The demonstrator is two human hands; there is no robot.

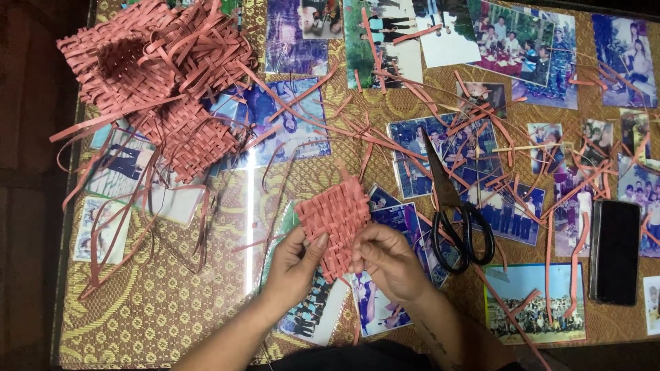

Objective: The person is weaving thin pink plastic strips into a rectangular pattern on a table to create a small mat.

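A small woven mat of pink strips [337, 216] is held above the table near its front edge. My left hand [297, 264] grips its left lower edge, thumb on top. My right hand [388, 261] pinches its right lower edge with curled fingers. Loose strip ends stick out of the mat at the top and bottom.
Black-handled scissors [454, 213] lie just right of my hands. A dark phone [615, 251] rests at the right edge. Several woven pink baskets [158, 75] sit at the back left. Loose pink strips [385, 130] and photographs under glass [295, 124] cover the table.
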